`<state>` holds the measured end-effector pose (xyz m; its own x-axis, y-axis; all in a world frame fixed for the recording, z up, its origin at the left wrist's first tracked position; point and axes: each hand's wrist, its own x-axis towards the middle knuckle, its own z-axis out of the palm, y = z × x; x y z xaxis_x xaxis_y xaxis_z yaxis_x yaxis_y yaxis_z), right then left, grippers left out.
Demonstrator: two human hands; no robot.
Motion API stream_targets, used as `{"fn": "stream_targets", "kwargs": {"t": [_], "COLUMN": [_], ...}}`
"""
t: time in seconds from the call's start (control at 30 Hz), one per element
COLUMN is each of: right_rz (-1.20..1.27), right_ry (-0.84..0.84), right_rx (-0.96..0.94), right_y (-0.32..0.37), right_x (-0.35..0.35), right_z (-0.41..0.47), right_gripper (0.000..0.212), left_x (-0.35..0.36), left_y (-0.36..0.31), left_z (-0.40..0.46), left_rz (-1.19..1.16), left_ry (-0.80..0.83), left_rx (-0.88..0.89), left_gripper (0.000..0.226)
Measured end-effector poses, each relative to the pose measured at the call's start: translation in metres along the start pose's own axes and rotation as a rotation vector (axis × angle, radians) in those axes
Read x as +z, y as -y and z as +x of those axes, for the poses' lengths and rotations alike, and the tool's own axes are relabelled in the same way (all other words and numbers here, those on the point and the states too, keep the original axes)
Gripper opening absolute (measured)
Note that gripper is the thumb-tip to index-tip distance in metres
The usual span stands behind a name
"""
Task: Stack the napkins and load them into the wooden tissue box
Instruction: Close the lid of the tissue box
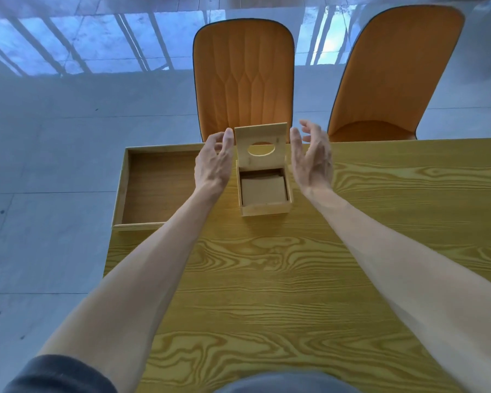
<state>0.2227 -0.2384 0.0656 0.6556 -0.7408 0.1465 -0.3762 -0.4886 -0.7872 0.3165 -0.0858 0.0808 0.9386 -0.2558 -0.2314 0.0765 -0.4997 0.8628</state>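
A small wooden tissue box [264,209] stands on the table with its hinged lid [260,140] raised upright; the lid has an oval hole. Inside the box lies a stack of brownish napkins [262,191], flat and square. My left hand [214,163] hovers just left of the lid, fingers apart, holding nothing. On the other side of the lid, my right hand [312,157] is raised with its palm facing inward and fingers spread, also empty. Neither hand clearly touches the lid.
A shallow wooden tray [125,177] sits at the table's far left corner, left of the box. The wood-grain table [267,279] stretches toward me. Two orange chairs [243,75] [391,69] stand behind the far edge. Grey tiled floor lies to the left.
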Motion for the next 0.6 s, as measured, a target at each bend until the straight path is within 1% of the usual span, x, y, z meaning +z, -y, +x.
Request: {"fn": "stream_targets", "kwargs": {"t": [0.13,0.2,0.33,0.43,0.5,0.6], "right_rz": [-0.029,-0.046,-0.066,-0.065,-0.055,-0.048], "right_ry": [0.150,0.183,0.183,0.205,0.178,0.121], "right_rx": [0.016,0.035,0.053,0.074,0.083,0.098], "right_y": [0.016,0.019,0.018,0.018,0.018,0.017], "right_x": [0.002,0.004,0.005,0.005,0.005,0.004], "right_z": [0.015,0.018,0.021,0.025,0.027,0.029], "right_gripper": [0.048,0.047,0.043,0.041,0.034,0.026], "left_x": [0.005,0.008,0.010,0.012,0.014,0.016], "left_y": [-0.016,-0.018,-0.018,-0.019,-0.020,-0.017], "left_z": [0.008,0.010,0.014,0.019,0.020,0.019], "left_rz": [0.042,0.060,0.072,-0.056,-0.124,-0.141], "left_ry": [0.008,0.005,-0.020,-0.023,-0.042,-0.081], "left_rx": [0.042,0.047,0.026,-0.052,-0.081,-0.080], "left_gripper": [0.050,0.046,0.039,0.033,0.031,0.026]}}
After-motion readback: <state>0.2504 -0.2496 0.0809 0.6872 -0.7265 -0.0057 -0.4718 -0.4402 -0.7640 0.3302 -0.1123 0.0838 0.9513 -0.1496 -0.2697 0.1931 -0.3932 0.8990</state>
